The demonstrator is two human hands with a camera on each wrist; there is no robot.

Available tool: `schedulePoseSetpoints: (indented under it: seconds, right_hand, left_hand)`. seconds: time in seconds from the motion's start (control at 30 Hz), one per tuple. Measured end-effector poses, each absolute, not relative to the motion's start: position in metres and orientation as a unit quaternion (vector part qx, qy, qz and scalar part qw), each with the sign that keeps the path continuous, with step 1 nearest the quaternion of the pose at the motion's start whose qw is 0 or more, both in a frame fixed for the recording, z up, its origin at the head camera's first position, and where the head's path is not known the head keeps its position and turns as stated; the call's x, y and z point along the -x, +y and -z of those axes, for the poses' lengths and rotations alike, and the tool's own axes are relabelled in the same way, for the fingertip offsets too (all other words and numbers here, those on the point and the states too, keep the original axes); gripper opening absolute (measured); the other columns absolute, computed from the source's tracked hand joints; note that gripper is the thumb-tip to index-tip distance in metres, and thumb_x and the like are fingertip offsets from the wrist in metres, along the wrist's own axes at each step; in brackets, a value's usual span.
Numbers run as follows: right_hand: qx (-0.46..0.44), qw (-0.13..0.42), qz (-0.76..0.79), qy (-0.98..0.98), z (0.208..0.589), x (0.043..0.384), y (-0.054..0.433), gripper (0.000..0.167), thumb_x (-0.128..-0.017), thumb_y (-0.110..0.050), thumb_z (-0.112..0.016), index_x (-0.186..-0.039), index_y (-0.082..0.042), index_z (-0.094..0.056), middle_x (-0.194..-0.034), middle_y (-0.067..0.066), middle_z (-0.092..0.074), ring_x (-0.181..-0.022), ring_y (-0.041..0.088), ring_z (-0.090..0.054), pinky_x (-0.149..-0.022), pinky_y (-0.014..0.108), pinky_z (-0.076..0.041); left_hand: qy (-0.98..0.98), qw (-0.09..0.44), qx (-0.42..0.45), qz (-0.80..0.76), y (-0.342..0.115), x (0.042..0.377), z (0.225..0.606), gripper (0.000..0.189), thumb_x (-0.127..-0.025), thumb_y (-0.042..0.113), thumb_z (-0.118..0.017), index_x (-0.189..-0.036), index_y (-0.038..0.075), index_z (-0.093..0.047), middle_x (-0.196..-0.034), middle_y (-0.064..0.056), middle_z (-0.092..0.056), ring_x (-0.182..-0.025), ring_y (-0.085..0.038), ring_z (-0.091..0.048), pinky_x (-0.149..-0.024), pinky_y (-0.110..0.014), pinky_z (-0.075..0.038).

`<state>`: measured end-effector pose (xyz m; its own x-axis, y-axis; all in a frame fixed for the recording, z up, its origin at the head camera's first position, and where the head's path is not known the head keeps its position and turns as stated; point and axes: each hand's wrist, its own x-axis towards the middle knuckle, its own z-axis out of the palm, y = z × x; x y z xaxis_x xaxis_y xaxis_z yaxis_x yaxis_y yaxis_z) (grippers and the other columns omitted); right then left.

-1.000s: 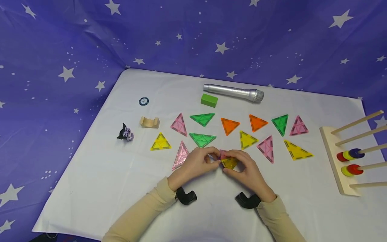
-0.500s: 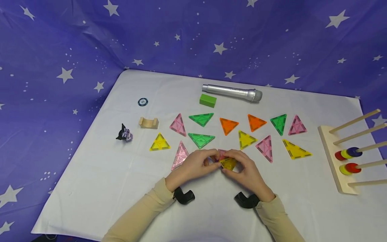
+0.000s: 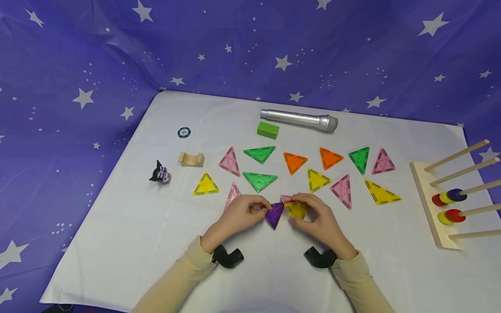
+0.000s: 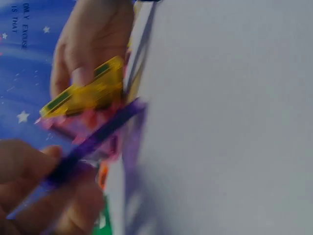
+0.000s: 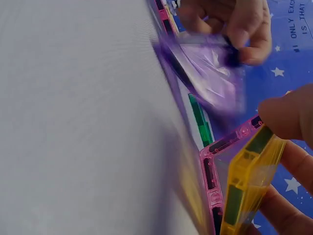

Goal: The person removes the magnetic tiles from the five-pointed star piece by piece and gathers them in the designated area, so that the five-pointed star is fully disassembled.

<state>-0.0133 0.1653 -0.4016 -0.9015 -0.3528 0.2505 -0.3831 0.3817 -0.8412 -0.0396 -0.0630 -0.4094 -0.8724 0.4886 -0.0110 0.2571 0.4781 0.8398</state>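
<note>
A purple triangular magnetic tile (image 3: 275,216) is pinched at its corner by my left hand (image 3: 243,214); it looks blurred in both wrist views. To its right, my right hand (image 3: 322,218) grips a yellow triangular magnetic tile (image 3: 296,211) between thumb and fingers. Behind the yellow one stands a pink triangular tile (image 4: 80,128), meeting it along an edge at an angle. In the right wrist view a gap separates the purple tile from the yellow tile (image 5: 249,181). Left of my left hand, another pink tile (image 3: 232,196) is partly covered.
Several loose triangular tiles lie beyond the hands, including a green tile (image 3: 260,181) and an orange tile (image 3: 295,163). A silver microphone (image 3: 297,119) and green block (image 3: 268,130) lie farther back. A wooden peg stand (image 3: 434,204) is right; a small figurine (image 3: 159,173) is left.
My left hand has drawn back to the left with the purple tile, which now shows fully apart from the yellow one. My right hand has stayed nearly in place.
</note>
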Motion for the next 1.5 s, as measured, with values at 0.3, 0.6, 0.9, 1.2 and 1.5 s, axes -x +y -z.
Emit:
schedulePoseSetpoints:
  seconds: [0.3,0.6,0.9,1.2,1.5]
  right_hand:
    - [-0.216,0.003,-0.507,-0.834,0.402,0.013,0.167,0.045,-0.071,0.007,-0.072,-0.113,0.002,-0.057,-0.112,0.013,-0.057,-0.108,0.024,-0.049,-0.095,0.018,-0.032]
    - [-0.227,0.008,-0.565,-0.793,0.421,0.017,0.172,0.046,-0.071,0.011,-0.069,-0.115,0.003,-0.055,-0.112,0.014,-0.055,-0.107,0.019,-0.049,-0.094,0.024,-0.035]
    - [-0.235,-0.001,-0.58,-0.78,0.408,0.014,0.17,0.036,-0.071,0.018,-0.065,-0.105,0.01,-0.059,-0.116,0.027,-0.05,-0.114,0.038,-0.041,-0.098,0.021,-0.029]
    - [-0.177,0.006,-0.56,-0.809,0.407,0.009,0.167,0.037,-0.07,0.013,-0.07,-0.104,0.005,-0.057,-0.124,0.027,-0.039,-0.118,0.038,-0.034,-0.098,0.049,-0.028]
    - [-0.136,-0.005,-0.698,-0.703,0.42,0.003,0.165,0.035,-0.08,0.013,-0.059,-0.113,0.011,-0.046,-0.113,0.016,-0.046,-0.083,0.015,-0.055,-0.07,0.023,-0.049]
  left_hand:
    - [0.917,0.093,-0.192,-0.336,-0.063,0.038,0.392,0.012,-0.084,0.019,-0.063,-0.093,0.014,-0.069,-0.083,0.004,-0.065,-0.065,-0.01,-0.054,-0.053,-0.026,-0.041]
    - [0.8,0.244,-0.131,-0.532,-0.024,0.045,0.397,0.035,-0.092,0.039,-0.049,-0.107,0.007,-0.05,-0.062,-0.01,-0.062,-0.039,-0.016,-0.045,-0.039,-0.025,-0.037]
    - [0.717,0.269,-0.089,-0.637,-0.022,0.05,0.403,0.03,-0.088,0.015,-0.059,-0.117,0.009,-0.052,-0.087,-0.021,-0.064,-0.032,-0.014,-0.036,-0.032,-0.025,-0.031]
    - [0.723,0.246,-0.098,-0.638,-0.024,0.05,0.407,0.02,-0.086,0.008,-0.056,-0.104,0.008,-0.065,-0.056,-0.015,-0.06,-0.032,-0.012,-0.033,-0.034,-0.022,-0.029]
    - [0.643,0.229,-0.095,-0.724,-0.032,0.041,0.404,0.02,-0.086,0.002,-0.053,-0.104,0.0,-0.06,-0.054,-0.012,-0.058,-0.037,-0.02,-0.037,-0.036,-0.022,-0.028]
